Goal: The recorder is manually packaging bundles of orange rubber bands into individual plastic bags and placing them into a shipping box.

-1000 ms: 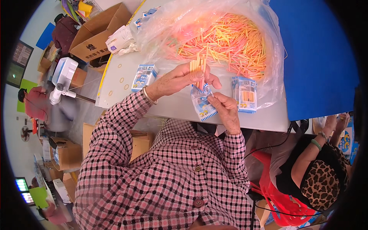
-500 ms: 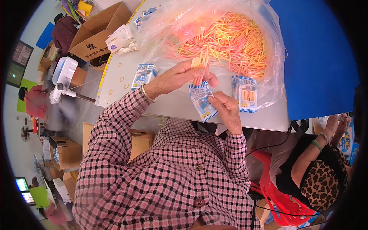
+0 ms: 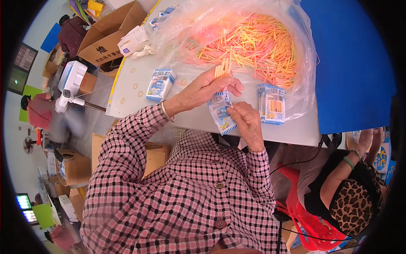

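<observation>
Pinched in my left hand (image 3: 203, 88) is a small bundle of thin pale-yellow and pink sticks (image 3: 221, 72). Their lower ends meet the top of a blue-and-white plastic packet (image 3: 222, 113); my fingers partly hide how far in they reach. The packet hangs tilted, its side gripped between the thumb and fingers of my right hand (image 3: 246, 120). Beyond my hands, a large heap of yellow and pink sticks (image 3: 258, 46) lies in a clear plastic bag (image 3: 302, 72). Right of my right hand are filled packets (image 3: 272, 103), overlapping; a small stack of flat packets (image 3: 160, 86) sits left.
A grey-white table (image 3: 292, 134) carries everything, with a tissue pack (image 3: 134, 41) at its far left. A blue surface (image 3: 355, 67) adjoins on the right. A co-worker's arm (image 3: 338, 173) is at lower right near a red chair (image 3: 304, 211). Cardboard boxes (image 3: 108, 36) stand left.
The bundle in my left hand has moved slightly down onto the packet's top, so less of the sticks shows below my fingers. My right hand keeps its grip on the packet.
</observation>
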{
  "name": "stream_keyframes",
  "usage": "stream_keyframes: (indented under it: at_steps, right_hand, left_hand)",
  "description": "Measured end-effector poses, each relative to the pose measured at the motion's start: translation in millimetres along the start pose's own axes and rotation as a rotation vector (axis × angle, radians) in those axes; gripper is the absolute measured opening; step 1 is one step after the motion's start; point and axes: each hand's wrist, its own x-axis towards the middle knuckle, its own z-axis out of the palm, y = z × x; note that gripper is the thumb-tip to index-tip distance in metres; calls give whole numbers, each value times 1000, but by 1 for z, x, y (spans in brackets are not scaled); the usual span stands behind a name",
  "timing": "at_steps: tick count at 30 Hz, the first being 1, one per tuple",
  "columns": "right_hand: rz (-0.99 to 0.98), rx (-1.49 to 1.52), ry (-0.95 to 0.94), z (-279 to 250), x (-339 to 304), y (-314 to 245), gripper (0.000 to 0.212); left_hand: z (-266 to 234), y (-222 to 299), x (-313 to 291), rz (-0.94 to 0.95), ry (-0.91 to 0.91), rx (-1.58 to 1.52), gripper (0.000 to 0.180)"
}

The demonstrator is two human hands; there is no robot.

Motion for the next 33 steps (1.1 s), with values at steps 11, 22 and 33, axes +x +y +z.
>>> stream_keyframes:
  at_steps: [11,22,33]
  right_hand:
    - [241,344,6,3,-3,-4,14]
    - [260,340,13,3,-2,-7,16]
    - [254,351,-40,-4,-6,-7,20]
  left_hand:
    - [-1,-3,-7,57,15,37,23]
    - [3,-4,-8,115,96,96,25]
    - [-5,-15,-25,93,119,-37,25]
